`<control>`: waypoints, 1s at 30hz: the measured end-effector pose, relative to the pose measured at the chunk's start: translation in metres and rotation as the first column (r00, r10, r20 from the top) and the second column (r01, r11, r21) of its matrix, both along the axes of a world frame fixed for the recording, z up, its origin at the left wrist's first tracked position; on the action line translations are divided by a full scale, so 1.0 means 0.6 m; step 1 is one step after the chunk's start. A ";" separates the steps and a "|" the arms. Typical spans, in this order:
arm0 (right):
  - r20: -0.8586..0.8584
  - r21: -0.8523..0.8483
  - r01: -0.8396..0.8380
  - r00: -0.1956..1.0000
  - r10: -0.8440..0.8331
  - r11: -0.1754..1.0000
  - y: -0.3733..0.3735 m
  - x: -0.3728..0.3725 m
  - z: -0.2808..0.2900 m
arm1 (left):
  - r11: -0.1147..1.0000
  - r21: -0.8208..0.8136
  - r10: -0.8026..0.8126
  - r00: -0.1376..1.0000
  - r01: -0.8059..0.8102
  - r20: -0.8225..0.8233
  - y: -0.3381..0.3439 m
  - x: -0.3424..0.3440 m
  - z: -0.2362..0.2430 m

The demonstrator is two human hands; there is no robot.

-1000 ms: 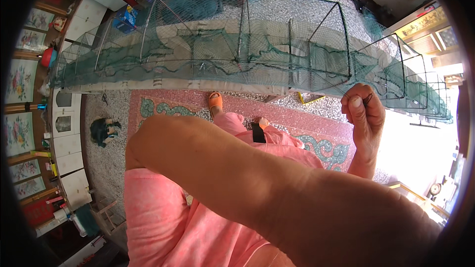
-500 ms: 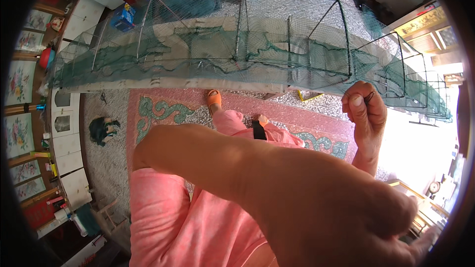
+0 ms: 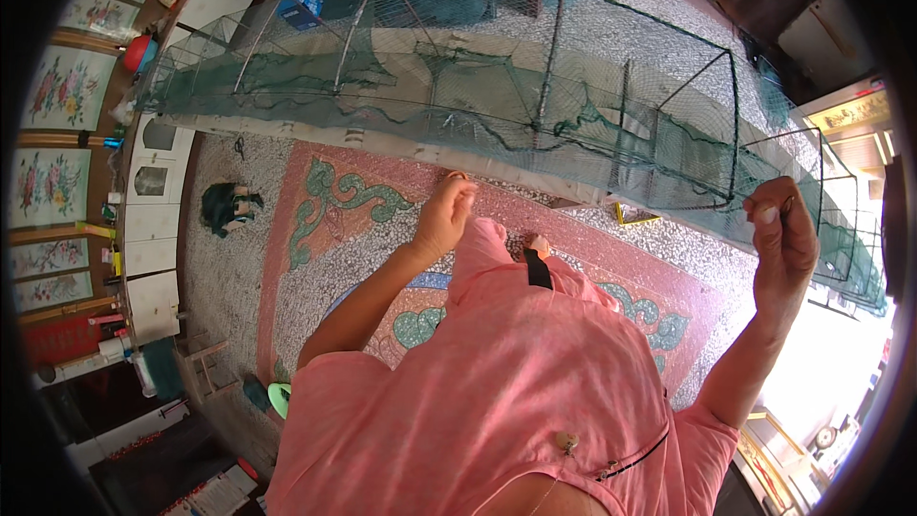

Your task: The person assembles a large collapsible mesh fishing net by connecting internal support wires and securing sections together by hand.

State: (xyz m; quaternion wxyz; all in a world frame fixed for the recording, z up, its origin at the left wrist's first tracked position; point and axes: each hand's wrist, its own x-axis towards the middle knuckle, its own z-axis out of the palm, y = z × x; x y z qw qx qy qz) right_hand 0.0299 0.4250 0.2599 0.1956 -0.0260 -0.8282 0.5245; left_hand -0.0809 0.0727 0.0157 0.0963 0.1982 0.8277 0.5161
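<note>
A long green mesh fish trap (image 3: 478, 100) with rectangular dark frames stretches across in front of me, lying on a long pale board (image 3: 401, 145). My right hand (image 3: 785, 234) is raised at the trap's near edge on the right, thumb and fingers pinched together. Something small, thin and dark shows between its fingertips, too little to name. My left hand (image 3: 445, 218) hovers over the floor just short of the board, apart from the mesh. Its fingers are bent and pressed together; whatever they may hold cannot be made out.
A blue box (image 3: 303, 4) stands behind the trap on the left. A dark green and black bundle (image 3: 229, 209) lies on the floor at left, near white cabinets (image 3: 153, 229). A yellow-edged object (image 3: 637, 217) sits under the board. A wooden stool (image 3: 207, 370) is at lower left.
My left hand has swung from the lower right, across my body, back to the middle left. My right hand stays pinched beside the trap. The whole view has shifted and tilted slightly.
</note>
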 end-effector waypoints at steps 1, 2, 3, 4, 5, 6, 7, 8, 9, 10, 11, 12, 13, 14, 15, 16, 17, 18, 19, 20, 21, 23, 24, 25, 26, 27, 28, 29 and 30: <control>-0.018 0.008 0.000 1.000 0.000 1.000 0.000 -0.009 0.005 | 0.996 -0.024 0.091 0.994 -0.090 0.060 -0.013 -0.013 -0.034; -0.011 0.081 0.055 0.998 -0.054 0.995 0.000 -0.018 0.011 | 0.989 -0.086 0.117 0.992 -0.120 -0.039 -0.020 -0.023 -0.062; 0.024 0.071 0.088 0.996 -0.090 0.994 0.000 -0.027 0.021 | 0.978 -0.142 0.133 0.981 -0.153 -0.138 -0.023 -0.032 -0.087; 0.056 0.066 0.132 0.989 -0.136 0.989 -0.001 -0.033 0.032 | 0.965 -0.190 0.133 0.962 -0.181 -0.237 -0.018 -0.046 -0.106; 0.088 0.061 0.165 0.981 -0.170 0.984 -0.002 -0.042 0.037 | 0.950 -0.183 0.202 0.946 -0.252 -0.255 -0.010 -0.053 -0.119; 0.034 0.074 0.174 0.984 -0.177 0.982 0.006 -0.054 0.032 | 0.930 -0.175 0.269 0.924 -0.322 -0.272 0.005 -0.059 -0.133; 0.034 0.067 0.194 0.980 -0.197 0.979 0.005 -0.061 0.037 | 0.909 -0.164 0.327 0.901 -0.382 -0.283 0.022 -0.068 -0.151; 0.037 0.057 0.213 0.976 -0.215 0.975 0.003 -0.068 0.048 | 0.900 -0.209 0.339 0.915 -0.383 -0.219 0.034 -0.082 -0.158; 0.039 0.046 0.232 0.971 -0.234 0.972 0.000 -0.075 0.054 | 0.876 -0.217 0.383 0.895 -0.430 -0.228 0.046 -0.089 -0.165; 0.015 0.033 0.287 0.958 -0.287 0.957 -0.004 -0.081 0.054 | 0.855 -0.224 0.419 0.877 -0.468 -0.235 0.068 -0.097 -0.162; 0.010 0.037 0.269 0.963 -0.270 0.962 -0.003 -0.083 0.052 | 0.828 -0.230 0.458 0.854 -0.511 -0.247 0.087 -0.103 -0.159; 0.004 0.041 0.253 0.967 -0.254 0.967 -0.002 -0.084 0.050 | 0.807 -0.198 0.496 0.821 -0.556 -0.282 0.104 -0.108 -0.156; -0.002 0.048 0.240 0.971 -0.240 0.970 0.000 -0.084 0.052 | 0.802 -0.158 0.512 0.799 -0.576 -0.316 0.112 -0.117 -0.157; 0.056 0.073 0.222 0.973 -0.226 0.972 0.000 -0.078 0.060 | 0.796 -0.117 0.527 0.776 -0.594 -0.347 0.118 -0.127 -0.159; 0.059 0.026 0.225 0.972 -0.226 0.974 -0.006 -0.076 0.060 | 0.791 -0.074 0.542 0.751 -0.608 -0.376 0.123 -0.134 -0.161; 0.082 0.002 0.226 0.971 -0.225 0.974 -0.006 -0.067 0.060 | 0.793 -0.100 0.531 0.761 -0.601 -0.372 0.137 -0.138 -0.146; 0.095 -0.024 0.212 0.973 -0.209 0.977 -0.009 -0.060 0.065 | 0.776 -0.149 0.505 0.745 -0.613 -0.436 0.132 -0.142 -0.155; 0.051 0.031 0.190 0.980 -0.191 0.981 -0.016 -0.059 0.065 | 0.755 -0.194 0.475 0.726 -0.626 -0.496 0.120 -0.147 -0.171; 0.041 -0.040 0.150 0.988 -0.148 0.988 -0.016 -0.057 0.061 | 0.735 -0.229 0.441 0.706 -0.639 -0.554 0.113 -0.152 -0.186; 0.040 -0.009 0.147 0.988 -0.147 0.989 -0.018 -0.053 0.065 | 0.764 -0.213 0.437 0.731 -0.610 -0.525 0.112 -0.149 -0.189; 0.038 0.014 0.138 0.990 -0.138 0.990 -0.019 -0.052 0.065 | 0.785 -0.200 0.432 0.749 -0.586 -0.502 0.104 -0.140 -0.189; 0.056 0.032 0.099 0.993 -0.100 0.995 -0.013 -0.051 0.062 | 0.791 -0.201 0.455 0.775 -0.578 -0.439 0.088 -0.113 -0.180; 0.109 0.072 0.108 0.987 -0.115 0.992 -0.010 -0.047 0.062 | 0.807 -0.228 0.444 0.815 -0.544 -0.373 0.078 -0.097 -0.168; 0.049 0.165 0.086 0.994 -0.095 0.983 -0.002 -0.048 0.055 | 0.820 -0.257 0.433 0.848 -0.511 -0.306 0.068 -0.082 -0.152; 0.031 0.198 0.092 0.994 -0.100 0.976 0.002 -0.050 0.053 | 0.842 -0.263 0.406 0.875 -0.470 -0.264 0.051 -0.069 -0.144; 0.015 0.231 0.097 0.995 -0.103 0.968 0.005 -0.051 0.052 | 0.862 -0.269 0.379 0.898 -0.430 -0.222 0.034 -0.058 -0.135; 0.001 0.241 0.093 0.995 -0.097 0.966 0.008 -0.057 0.046 | 0.871 -0.275 0.367 0.912 -0.407 -0.185 0.017 -0.048 -0.125; -0.007 0.259 0.100 0.995 -0.102 0.961 0.012 -0.060 0.045 | 0.921 -0.201 0.338 0.941 -0.333 -0.010 0.016 -0.042 -0.099; -0.015 0.275 0.106 0.994 -0.106 0.955 0.015 -0.064 0.043 | 0.956 -0.114 0.286 0.945 -0.270 0.161 0.013 -0.035 -0.070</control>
